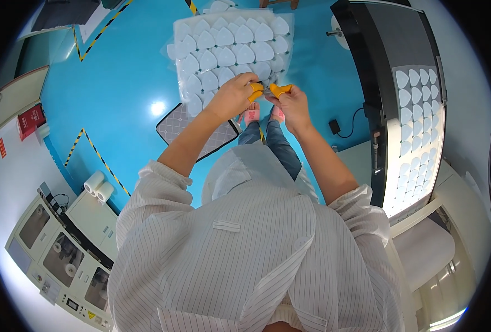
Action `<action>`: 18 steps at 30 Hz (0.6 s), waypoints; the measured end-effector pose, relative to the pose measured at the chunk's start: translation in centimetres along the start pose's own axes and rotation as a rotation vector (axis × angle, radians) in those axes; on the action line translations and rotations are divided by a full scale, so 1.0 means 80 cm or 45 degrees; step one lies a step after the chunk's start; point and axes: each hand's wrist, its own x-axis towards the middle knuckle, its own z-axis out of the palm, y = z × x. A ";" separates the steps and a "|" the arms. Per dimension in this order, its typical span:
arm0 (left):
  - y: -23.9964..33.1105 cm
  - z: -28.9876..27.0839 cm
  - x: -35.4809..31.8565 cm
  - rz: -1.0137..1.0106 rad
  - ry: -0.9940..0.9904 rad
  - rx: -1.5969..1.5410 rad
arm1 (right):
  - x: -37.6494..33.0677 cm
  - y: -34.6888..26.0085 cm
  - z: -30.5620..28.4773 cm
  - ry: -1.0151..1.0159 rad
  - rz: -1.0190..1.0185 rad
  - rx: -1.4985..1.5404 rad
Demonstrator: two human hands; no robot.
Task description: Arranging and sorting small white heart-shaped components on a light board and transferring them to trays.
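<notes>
A loose white woven shirt with thin dark vertical pinstripes (212,265) covers the torso, its wide sleeves (165,180) bunched near the elbows and a small striped rectangular tab (226,226) on the chest. Below are faded blue denim jeans (281,152) and pink slippers (251,115). Bright orange-yellow finger covers (280,89) cap fingertips on both the left hand (233,95) and right hand (293,109).

Shows a blue floor (118,83) marked with black-and-yellow tape (192,6). Includes, at left, a red box (31,122), white rolls (94,182) near a pale cabinet (92,217), and a pale machine (50,258) with dark windows. Has a patterned grey mat (219,137) and, farther right, a black adapter (334,126) with a cable.
</notes>
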 end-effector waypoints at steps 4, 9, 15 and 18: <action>0.007 0.005 0.003 -0.178 0.022 -0.080 | -0.002 -0.003 -0.001 -0.038 -0.027 -0.230; -0.042 -0.073 -0.010 -0.753 0.793 0.133 | -0.006 -0.013 -0.004 -0.003 0.091 -0.187; -0.006 -0.265 -0.013 -0.225 1.003 0.824 | -0.014 -0.005 -0.029 -0.103 0.004 -0.080; 0.019 -0.245 -0.006 -0.087 0.760 0.701 | -0.019 -0.014 -0.006 -0.171 -0.069 -0.212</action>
